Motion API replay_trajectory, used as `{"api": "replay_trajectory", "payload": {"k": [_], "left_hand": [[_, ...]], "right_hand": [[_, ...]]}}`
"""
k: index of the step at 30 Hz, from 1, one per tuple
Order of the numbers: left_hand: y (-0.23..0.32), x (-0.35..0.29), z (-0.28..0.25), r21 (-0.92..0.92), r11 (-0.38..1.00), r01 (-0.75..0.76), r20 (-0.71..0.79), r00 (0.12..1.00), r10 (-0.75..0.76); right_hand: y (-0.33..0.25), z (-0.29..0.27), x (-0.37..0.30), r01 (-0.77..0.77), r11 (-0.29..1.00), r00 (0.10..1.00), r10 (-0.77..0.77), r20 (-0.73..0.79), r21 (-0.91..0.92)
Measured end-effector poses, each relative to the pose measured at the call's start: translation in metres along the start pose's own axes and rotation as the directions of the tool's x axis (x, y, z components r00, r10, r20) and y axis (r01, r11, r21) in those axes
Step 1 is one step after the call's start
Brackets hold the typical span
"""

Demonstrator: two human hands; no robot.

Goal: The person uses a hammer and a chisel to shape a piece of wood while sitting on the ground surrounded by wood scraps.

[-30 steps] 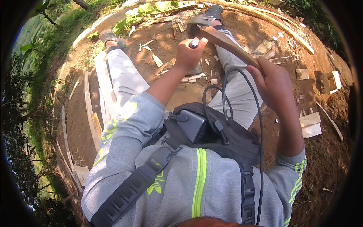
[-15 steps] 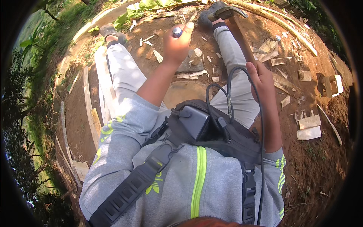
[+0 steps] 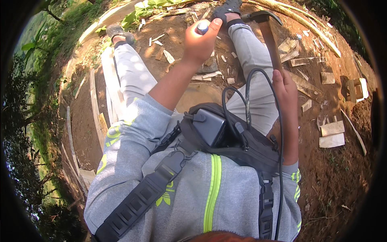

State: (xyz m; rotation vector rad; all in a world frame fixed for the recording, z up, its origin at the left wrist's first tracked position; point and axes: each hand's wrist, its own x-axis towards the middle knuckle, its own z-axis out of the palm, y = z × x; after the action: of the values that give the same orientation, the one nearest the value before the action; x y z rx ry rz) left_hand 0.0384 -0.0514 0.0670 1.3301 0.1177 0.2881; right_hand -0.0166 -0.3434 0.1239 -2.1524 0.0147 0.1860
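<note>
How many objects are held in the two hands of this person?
2: a wooden-handled tool with a dark head, in the right hand; and a round-ended object, mostly hidden, in the left hand. Small things inside the fists may be hidden.

Cannot see the capped tool (image 3: 202, 27) below its round top, hidden in the left hand (image 3: 200, 44), nor the lower end of the wooden handle (image 3: 271, 46), covered by the right hand (image 3: 285, 89). Cannot follow the green leaves (image 3: 142, 8), cut off at the far edge of the ground (image 3: 322, 177).
</note>
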Motion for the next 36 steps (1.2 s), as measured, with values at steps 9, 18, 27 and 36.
{"api": "replay_trajectory", "payload": {"k": [9, 18, 27, 36], "left_hand": [[-0.003, -0.001, 0.001, 0.043, 0.999, 0.003, 0.071, 0.997, -0.006], [0.000, -0.009, 0.009, 0.174, 0.985, 0.016, 0.115, 0.993, -0.037], [-0.007, -0.004, 0.016, 0.229, 0.959, -0.166, 0.090, 0.985, 0.149], [-0.029, 0.000, 0.010, 0.292, 0.883, -0.367, 0.114, 0.930, 0.348]], "right_hand": [[-0.002, -0.003, -0.007, -0.010, 1.000, 1.000, 0.010, 0.009, 0.027], [-0.059, -0.007, -0.016, 0.125, 0.981, 0.992, -0.127, -0.003, -0.149], [-0.109, -0.017, -0.020, 0.278, 0.902, 0.960, -0.269, 0.075, -0.331], [-0.118, -0.021, -0.025, 0.257, 0.721, 0.965, -0.232, 0.125, -0.644]]}}
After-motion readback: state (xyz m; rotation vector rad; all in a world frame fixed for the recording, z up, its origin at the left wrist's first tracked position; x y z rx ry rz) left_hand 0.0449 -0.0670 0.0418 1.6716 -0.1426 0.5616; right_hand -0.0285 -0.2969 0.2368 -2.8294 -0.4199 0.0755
